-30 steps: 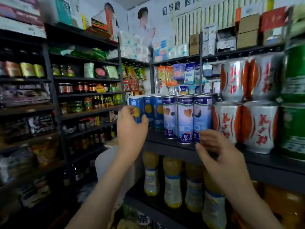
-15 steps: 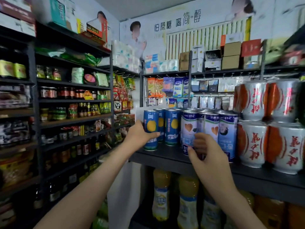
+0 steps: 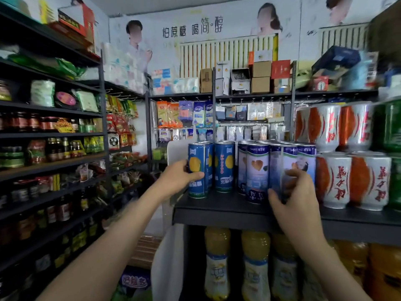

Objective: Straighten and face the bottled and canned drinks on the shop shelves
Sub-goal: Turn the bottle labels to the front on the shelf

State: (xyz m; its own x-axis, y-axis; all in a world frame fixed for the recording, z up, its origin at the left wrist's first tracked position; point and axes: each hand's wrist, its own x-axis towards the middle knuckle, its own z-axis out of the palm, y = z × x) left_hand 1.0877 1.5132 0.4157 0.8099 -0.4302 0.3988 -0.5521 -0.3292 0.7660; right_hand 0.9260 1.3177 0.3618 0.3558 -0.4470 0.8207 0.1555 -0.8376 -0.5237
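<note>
A row of tall cans stands at the front of a dark shelf (image 3: 221, 210). My left hand (image 3: 179, 178) grips the leftmost blue can with a yellow fruit (image 3: 197, 170), thumb across its front. A second blue can (image 3: 224, 167) stands beside it. My right hand (image 3: 295, 196) grips a pale blue and white can (image 3: 280, 168), fingers curled round its front; that can looks blurred. Another pale can with a heart mark (image 3: 257, 172) stands between. Yellow drink bottles (image 3: 217, 263) fill the shelf below.
Red and white cans (image 3: 334, 179) are stacked two high to the right, with green cans (image 3: 395, 127) beyond them. A black rack of jars and bottles (image 3: 52, 161) runs along the left. Hanging packets (image 3: 245, 127) and boxes sit at the back.
The view has tilted up and closed in. My left hand has wrapped round the leftmost blue can. My right hand has shifted right onto a pale can, which is moving.
</note>
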